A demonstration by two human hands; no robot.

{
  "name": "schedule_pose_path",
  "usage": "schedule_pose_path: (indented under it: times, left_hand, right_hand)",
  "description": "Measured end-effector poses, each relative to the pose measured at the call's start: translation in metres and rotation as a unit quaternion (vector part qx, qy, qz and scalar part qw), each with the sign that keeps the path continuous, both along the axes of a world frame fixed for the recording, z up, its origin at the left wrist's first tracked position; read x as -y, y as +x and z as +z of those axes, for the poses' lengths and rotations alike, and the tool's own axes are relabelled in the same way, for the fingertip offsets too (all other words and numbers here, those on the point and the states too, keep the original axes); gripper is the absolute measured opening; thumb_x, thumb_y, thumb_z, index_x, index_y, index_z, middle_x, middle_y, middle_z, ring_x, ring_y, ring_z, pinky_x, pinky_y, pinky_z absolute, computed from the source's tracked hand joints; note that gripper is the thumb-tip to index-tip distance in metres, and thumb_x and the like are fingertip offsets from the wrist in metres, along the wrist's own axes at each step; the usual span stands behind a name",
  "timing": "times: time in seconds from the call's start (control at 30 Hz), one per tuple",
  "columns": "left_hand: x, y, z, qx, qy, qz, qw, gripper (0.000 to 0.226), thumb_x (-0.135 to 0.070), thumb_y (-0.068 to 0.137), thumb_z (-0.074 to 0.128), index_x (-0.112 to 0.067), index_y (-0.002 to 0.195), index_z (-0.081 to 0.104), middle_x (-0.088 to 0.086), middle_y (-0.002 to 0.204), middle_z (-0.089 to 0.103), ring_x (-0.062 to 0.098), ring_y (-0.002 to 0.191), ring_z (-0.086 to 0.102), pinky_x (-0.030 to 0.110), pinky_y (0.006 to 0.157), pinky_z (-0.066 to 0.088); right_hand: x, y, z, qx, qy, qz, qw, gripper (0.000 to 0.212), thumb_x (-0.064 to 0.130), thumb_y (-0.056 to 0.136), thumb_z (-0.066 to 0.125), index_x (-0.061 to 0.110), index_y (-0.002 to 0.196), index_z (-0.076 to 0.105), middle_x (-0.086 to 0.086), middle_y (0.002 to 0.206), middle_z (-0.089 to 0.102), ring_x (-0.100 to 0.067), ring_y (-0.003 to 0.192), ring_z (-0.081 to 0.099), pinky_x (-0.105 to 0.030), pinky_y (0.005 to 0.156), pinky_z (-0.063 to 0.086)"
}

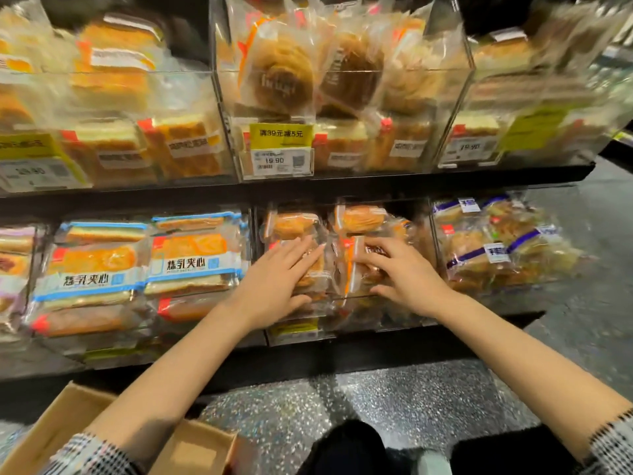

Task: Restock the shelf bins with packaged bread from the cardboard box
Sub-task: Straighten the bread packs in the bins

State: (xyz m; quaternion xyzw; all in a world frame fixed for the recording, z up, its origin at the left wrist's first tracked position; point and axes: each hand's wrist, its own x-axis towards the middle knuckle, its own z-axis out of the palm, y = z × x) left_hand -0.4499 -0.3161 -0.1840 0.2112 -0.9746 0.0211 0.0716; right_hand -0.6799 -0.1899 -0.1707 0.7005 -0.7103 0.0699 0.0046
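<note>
Both my hands reach into the middle clear bin on the lower shelf, which holds several clear packs of golden bread. My left hand lies flat with straight fingers on a pack at the bin's left side. My right hand has its fingers curled onto another pack with an orange edge, thumb under it at the bin's front rim. The open cardboard box sits at the bottom left by the floor, partly hidden by my left arm; its contents are out of sight.
Neighbouring lower bins hold blue-banded sandwich bread on the left and purple-labelled packs on the right. The upper shelf carries full bins with a yellow price tag. Speckled floor lies below, with my dark shoe on it.
</note>
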Motion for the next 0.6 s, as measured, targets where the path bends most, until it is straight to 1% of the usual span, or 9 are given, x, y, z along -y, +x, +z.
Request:
schedule_pose_path:
  times: [0.1, 0.17, 0.23, 0.3, 0.33, 0.37, 0.43, 0.5, 0.6]
  left_hand:
    - [-0.005, 0.000, 0.000, 0.001, -0.003, 0.007, 1.000, 0.082, -0.049, 0.091, 0.053, -0.028, 0.151, 0.002, -0.002, 0.160, 0.000, 0.016, 0.148, 0.002, 0.034, 0.121, 0.003]
    - [-0.005, 0.000, -0.001, 0.000, 0.009, 0.014, 1.000, 0.082, -0.051, 0.091, 0.052, -0.028, 0.151, 0.003, -0.002, 0.160, 0.001, 0.016, 0.148, 0.002, 0.035, 0.121, 0.003]
    - [-0.005, 0.000, 0.000, -0.001, 0.024, 0.017, 1.000, 0.081, -0.063, 0.088, 0.040, -0.029, 0.151, 0.003, -0.003, 0.160, 0.001, 0.015, 0.148, 0.002, 0.035, 0.121, 0.002]
    - [-0.008, -0.002, 0.003, -0.022, 0.036, 0.020, 0.999, 0.083, -0.072, 0.083, 0.023, -0.028, 0.151, 0.007, -0.004, 0.159, 0.002, 0.012, 0.147, -0.002, 0.035, 0.120, 0.002]
    - [-0.009, -0.004, 0.005, -0.043, 0.042, 0.022, 0.998, 0.083, -0.071, 0.083, 0.021, -0.026, 0.152, 0.010, -0.004, 0.159, 0.002, 0.009, 0.146, -0.004, 0.035, 0.120, 0.001]
    - [-0.010, -0.006, 0.007, -0.069, 0.045, 0.026, 0.996, 0.081, -0.070, 0.085, 0.022, -0.025, 0.152, 0.013, -0.005, 0.159, 0.003, 0.007, 0.145, -0.005, 0.034, 0.120, -0.001]
    - [-0.008, -0.013, 0.010, -0.122, 0.050, 0.056, 0.990, 0.075, -0.064, 0.090, 0.023, -0.021, 0.152, 0.018, -0.005, 0.158, 0.006, 0.004, 0.143, -0.005, 0.031, 0.119, -0.002]
    - [-0.003, -0.022, 0.015, -0.155, 0.067, 0.098, 0.981, 0.072, -0.058, 0.093, 0.020, -0.015, 0.151, 0.023, 0.002, 0.159, 0.014, 0.008, 0.145, 0.001, 0.029, 0.118, -0.002]
    - [0.001, -0.035, 0.024, -0.149, 0.096, 0.146, 0.973, 0.065, -0.051, 0.098, 0.020, -0.011, 0.149, 0.026, 0.006, 0.159, 0.018, 0.017, 0.147, 0.009, 0.028, 0.117, 0.001]
  right_hand:
    - [-0.005, -0.005, -0.001, 0.006, -0.027, 0.028, 0.999, 0.058, 0.022, 0.073, 0.080, 0.027, 0.127, 0.060, -0.007, 0.137, 0.051, -0.029, 0.125, 0.047, -0.048, 0.097, 0.045]
    - [-0.004, -0.005, 0.001, 0.015, -0.022, 0.035, 0.999, 0.055, 0.022, 0.074, 0.080, 0.027, 0.125, 0.062, -0.008, 0.134, 0.053, -0.030, 0.123, 0.049, -0.049, 0.094, 0.047]
    - [-0.003, -0.005, 0.006, 0.011, -0.002, 0.036, 0.999, 0.052, 0.031, 0.080, 0.074, 0.029, 0.129, 0.059, -0.006, 0.137, 0.050, -0.027, 0.126, 0.045, -0.048, 0.098, 0.044]
    - [-0.002, -0.005, 0.014, 0.011, 0.003, 0.032, 0.999, 0.049, 0.047, 0.085, 0.063, 0.032, 0.131, 0.057, -0.003, 0.137, 0.047, -0.023, 0.128, 0.041, -0.042, 0.103, 0.039]
    - [-0.002, -0.006, 0.018, 0.015, -0.013, 0.025, 0.999, 0.049, 0.053, 0.087, 0.056, 0.032, 0.131, 0.056, -0.003, 0.138, 0.046, -0.022, 0.128, 0.040, -0.040, 0.103, 0.037]
    - [-0.001, -0.005, 0.022, 0.022, -0.038, 0.012, 0.999, 0.049, 0.055, 0.089, 0.050, 0.032, 0.132, 0.056, -0.003, 0.139, 0.045, -0.022, 0.129, 0.039, -0.040, 0.104, 0.035]
    - [0.004, -0.005, 0.027, 0.049, -0.085, -0.029, 0.995, 0.046, 0.049, 0.094, 0.047, 0.028, 0.135, 0.053, -0.004, 0.143, 0.043, -0.021, 0.132, 0.036, -0.041, 0.106, 0.035]
    - [0.015, -0.006, 0.026, 0.075, -0.104, -0.058, 0.990, 0.044, 0.040, 0.096, 0.048, 0.024, 0.137, 0.049, -0.003, 0.145, 0.041, -0.020, 0.135, 0.034, -0.043, 0.108, 0.037]
    - [0.034, -0.005, 0.023, 0.089, -0.082, -0.063, 0.991, 0.045, 0.036, 0.098, 0.047, 0.022, 0.141, 0.045, -0.005, 0.148, 0.038, -0.021, 0.139, 0.029, -0.044, 0.110, 0.034]
